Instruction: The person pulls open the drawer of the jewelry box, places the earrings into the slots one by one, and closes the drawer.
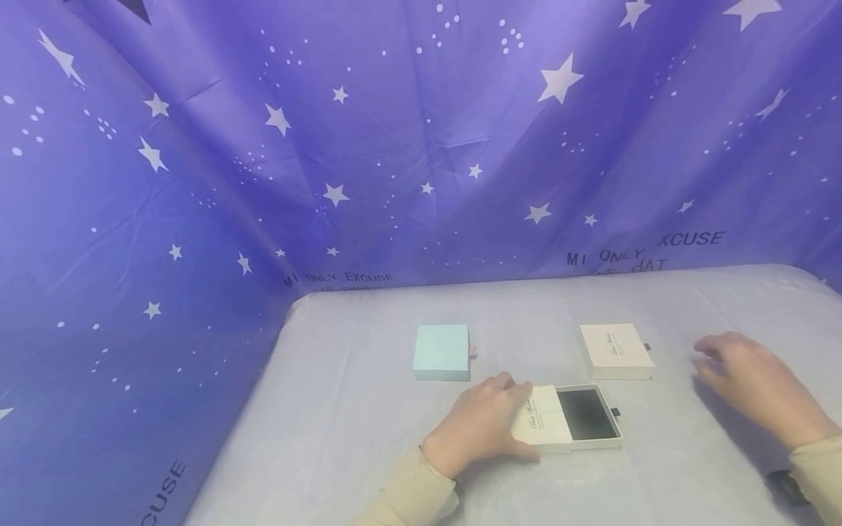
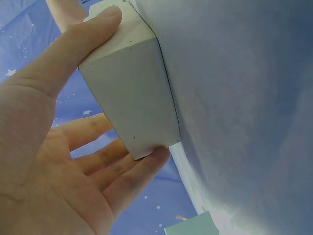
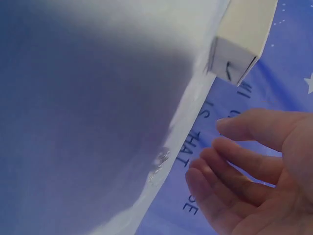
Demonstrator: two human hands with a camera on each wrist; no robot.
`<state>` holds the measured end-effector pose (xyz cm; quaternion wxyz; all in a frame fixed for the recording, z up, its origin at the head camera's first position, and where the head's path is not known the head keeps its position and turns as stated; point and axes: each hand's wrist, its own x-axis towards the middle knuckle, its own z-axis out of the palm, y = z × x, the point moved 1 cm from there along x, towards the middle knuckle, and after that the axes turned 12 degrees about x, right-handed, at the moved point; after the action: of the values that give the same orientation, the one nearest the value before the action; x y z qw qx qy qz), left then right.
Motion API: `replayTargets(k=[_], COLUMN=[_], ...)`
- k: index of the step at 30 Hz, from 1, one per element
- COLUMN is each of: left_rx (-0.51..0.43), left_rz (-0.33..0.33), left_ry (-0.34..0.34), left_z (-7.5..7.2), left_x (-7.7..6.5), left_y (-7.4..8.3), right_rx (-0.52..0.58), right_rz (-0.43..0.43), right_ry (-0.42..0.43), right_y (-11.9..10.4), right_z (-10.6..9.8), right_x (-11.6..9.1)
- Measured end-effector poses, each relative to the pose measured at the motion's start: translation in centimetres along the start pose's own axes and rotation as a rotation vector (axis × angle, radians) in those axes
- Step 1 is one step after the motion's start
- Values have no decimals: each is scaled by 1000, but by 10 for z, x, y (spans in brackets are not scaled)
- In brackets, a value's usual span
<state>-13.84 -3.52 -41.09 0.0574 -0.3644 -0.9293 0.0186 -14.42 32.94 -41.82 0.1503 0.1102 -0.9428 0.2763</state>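
Note:
A cream drawer-style gift box (image 1: pixel 551 424) with dark script on its lid lies at the front of the table. Its drawer (image 1: pixel 588 415) is slid partly out to the right, showing a black lining and a small black pull tab. My left hand (image 1: pixel 483 420) grips the sleeve end of this box; in the left wrist view the thumb lies along one side and the fingertips (image 2: pixel 159 154) on the opposite side. Off to the right, my right hand (image 1: pixel 756 376) holds nothing, its fingers loosely bent. Nearest to it is a second cream box (image 1: pixel 617 351), closed, with a black tab.
A light teal box (image 1: pixel 442 353) with a pinkish tab sits to the left, behind my left hand. The table (image 1: pixel 316 409) has a pale cover. Purple star-printed cloth (image 1: pixel 421 131) hangs behind and at the left side. A dark object (image 1: pixel 787 487) shows beneath the right sleeve.

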Motion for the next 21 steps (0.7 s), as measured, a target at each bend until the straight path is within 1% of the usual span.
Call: replayTargets(k=[6,10,17,21], left_rx=[3,4,5,4], left_rz=[1,1,4,5], left_ry=[-1,3,1,-8], left_z=[0,1,2,2], left_x=[0,0,0,0], left_y=[1,0,0,1], right_rx=[-43,-63,-96,-98], right_rz=[15,34,97,97], right_ry=[2,-20,-80,-95], right_y=[11,17,21,25], right_z=[-1,-3,-3,-3], right_x=[0,1,4,4])
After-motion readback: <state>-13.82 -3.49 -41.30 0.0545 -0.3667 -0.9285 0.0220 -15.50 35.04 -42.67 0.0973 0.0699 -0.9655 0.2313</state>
